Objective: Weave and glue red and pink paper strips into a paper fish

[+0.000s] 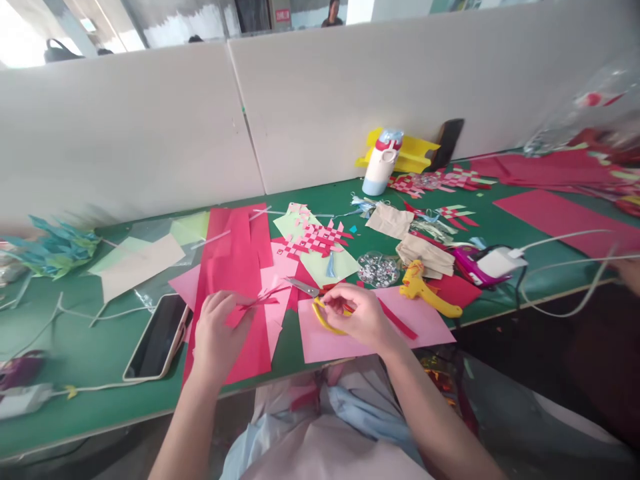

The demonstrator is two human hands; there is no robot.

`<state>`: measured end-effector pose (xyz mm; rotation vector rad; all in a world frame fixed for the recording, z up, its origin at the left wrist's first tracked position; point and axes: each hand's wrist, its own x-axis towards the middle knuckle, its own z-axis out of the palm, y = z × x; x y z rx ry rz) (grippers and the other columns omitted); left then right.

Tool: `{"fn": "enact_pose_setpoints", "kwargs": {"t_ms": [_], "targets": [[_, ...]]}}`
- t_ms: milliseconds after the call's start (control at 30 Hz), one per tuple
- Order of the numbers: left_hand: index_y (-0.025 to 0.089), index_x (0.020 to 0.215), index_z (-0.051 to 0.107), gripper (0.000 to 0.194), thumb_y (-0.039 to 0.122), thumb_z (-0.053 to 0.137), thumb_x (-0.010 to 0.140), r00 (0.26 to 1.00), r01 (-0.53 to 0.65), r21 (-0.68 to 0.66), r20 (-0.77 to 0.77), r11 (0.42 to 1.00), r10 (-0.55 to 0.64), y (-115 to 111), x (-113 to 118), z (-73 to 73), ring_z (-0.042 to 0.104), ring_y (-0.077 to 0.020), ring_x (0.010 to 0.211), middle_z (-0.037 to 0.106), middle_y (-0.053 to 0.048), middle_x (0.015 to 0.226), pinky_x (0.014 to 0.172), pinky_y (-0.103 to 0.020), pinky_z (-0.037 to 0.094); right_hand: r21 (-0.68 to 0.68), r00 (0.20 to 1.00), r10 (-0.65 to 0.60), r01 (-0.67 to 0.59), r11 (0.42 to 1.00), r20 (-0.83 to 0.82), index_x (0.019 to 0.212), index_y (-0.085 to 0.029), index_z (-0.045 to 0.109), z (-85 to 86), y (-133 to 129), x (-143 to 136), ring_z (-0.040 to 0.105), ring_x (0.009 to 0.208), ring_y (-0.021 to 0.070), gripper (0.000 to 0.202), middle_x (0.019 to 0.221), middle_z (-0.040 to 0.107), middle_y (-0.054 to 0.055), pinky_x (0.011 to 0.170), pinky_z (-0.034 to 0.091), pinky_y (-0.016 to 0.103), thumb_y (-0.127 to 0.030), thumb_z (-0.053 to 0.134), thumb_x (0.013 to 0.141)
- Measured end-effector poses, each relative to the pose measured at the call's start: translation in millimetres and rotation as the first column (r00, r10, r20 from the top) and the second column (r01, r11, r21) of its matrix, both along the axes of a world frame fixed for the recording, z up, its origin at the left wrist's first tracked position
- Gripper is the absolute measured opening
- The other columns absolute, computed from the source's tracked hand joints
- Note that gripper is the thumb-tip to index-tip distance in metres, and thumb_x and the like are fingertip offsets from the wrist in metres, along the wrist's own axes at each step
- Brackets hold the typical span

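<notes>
My left hand is closed in a pinch on a small piece of red and pink paper strips, above the red paper sheets. My right hand is wrapped at the handles of the scissors, which have yellow loops. Their blades point left, toward the strips. Beneath the right hand lies a pink sheet with a red strip across it. Just behind the hands are woven pink and red paper pieces and a round dish of small shiny bits.
A yellow glue gun and a purple device with a white plug stand right. A phone lies left. At the back is a white and blue bottle near the partition. A cable hangs over the right edge.
</notes>
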<state>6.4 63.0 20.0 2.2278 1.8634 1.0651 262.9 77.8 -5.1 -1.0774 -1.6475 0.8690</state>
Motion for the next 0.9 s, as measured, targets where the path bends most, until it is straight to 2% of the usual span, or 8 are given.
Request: {"fn": "enact_pose_setpoints", "kwargs": {"t_ms": [100,233,300,433,533,633,767,900], "targets": [[0.022,0.083,0.069,0.014,0.021,0.056,0.087,0.984,0.116,0.077,-0.145,0.99,-0.104,-12.1,3.8,-17.0,0.057,-0.0213,0.09,0.067,-0.006,0.087,0.083,-0.035,0.047,-0.02,1.0,-0.011,0.011,1.0,0.001,0.079,-0.018,0.067,-2.3,-1.3,6.5,0.06,0.065,0.014,0.004,0.078,0.068,0.004,0.059,0.05,0.025,-0.018,0.064,0.076],[0.023,0.088,0.071,0.018,0.019,0.053,0.09,0.957,0.135,-0.017,-0.257,0.991,-0.135,-31.3,10.9,-51.3,0.057,-0.0231,0.096,0.068,-0.007,0.094,0.085,-0.037,0.047,-0.031,1.0,-0.014,0.014,0.999,0.006,0.078,-0.017,0.067,-6.3,-5.6,5.0,0.057,0.062,0.0128,0.004,0.074,0.067,0.003,0.059,0.049,0.025,-0.018,0.064,0.075],[0.023,0.093,0.07,0.018,0.021,0.053,0.09,0.951,0.129,-0.055,-0.278,0.99,-0.139,-39.0,11.4,-60.7,0.057,-0.024,0.099,0.068,-0.007,0.098,0.086,-0.038,0.046,-0.032,1.0,-0.01,0.01,0.999,0.007,0.076,-0.018,0.066,-8.4,-7.8,1.5,0.056,0.06,0.0119,0.004,0.072,0.065,0.001,0.058,0.049,0.024,-0.015,0.063,0.074],[0.021,0.104,0.068,0.019,0.028,0.06,0.087,0.954,0.113,-0.082,-0.27,0.99,-0.131,-54.2,3.7,-63.7,0.057,-0.0258,0.103,0.066,-0.009,0.106,0.089,-0.041,0.045,-0.029,0.999,0.029,-0.028,0.999,0.027,0.076,-0.018,0.065,-12.1,-10.7,-4.2,0.053,0.058,0.0109,0.009,0.07,0.064,0.0,0.055,0.047,0.023,-0.011,0.061,0.071],[0.022,0.099,0.068,0.016,0.028,0.063,0.085,0.967,0.068,-0.052,-0.244,0.996,-0.078,-68.6,-5.4,-63.4,0.058,-0.0248,0.097,0.067,-0.007,0.103,0.088,-0.041,0.045,-0.022,0.994,0.062,-0.06,0.998,0.095,0.078,-0.019,0.066,-14.6,-13.8,-7.4,0.055,0.06,0.0119,0.01,0.072,0.064,0.001,0.054,0.046,0.024,-0.012,0.061,0.072],[0.021,0.093,0.068,0.01,0.023,0.063,0.085,0.969,0.049,-0.021,-0.24,0.999,-0.053,-81.3,-9.5,-65.2,0.058,-0.0243,0.093,0.068,-0.006,0.095,0.086,-0.04,0.046,-0.005,0.97,0.112,-0.113,0.994,0.218,0.077,-0.02,0.065,-17.6,-19.8,-13.5,0.06,0.069,0.0153,0.009,0.075,0.066,0.002,0.062,0.049,0.026,-0.012,0.06,0.074],[0.018,0.097,0.067,0.014,0.016,0.063,0.084,0.967,0.071,0.024,-0.247,0.997,-0.063,-88.4,-2.9,-69.1,0.057,-0.0252,0.094,0.07,-0.006,0.094,0.085,-0.04,0.046,0.056,0.924,0.158,-0.188,0.981,0.347,0.075,-0.021,0.063,-22.7,-29.6,-25.3,0.063,0.073,0.0163,0.013,0.076,0.069,0.0,0.072,0.052,0.03,-0.008,0.061,0.072],[0.016,0.112,0.063,0.028,0.015,0.061,0.084,0.958,0.111,0.043,-0.269,0.993,-0.095,-88.3,7.7,-73.5,0.057,-0.0257,0.099,0.071,-0.007,0.107,0.089,-0.04,0.044,0.103,0.904,0.168,-0.225,0.969,0.393,0.076,-0.021,0.062,-29.5,-35.3,-31.8,0.066,0.078,0.018,0.017,0.082,0.072,0.002,0.08,0.052,0.033,-0.005,0.06,0.07]]}}
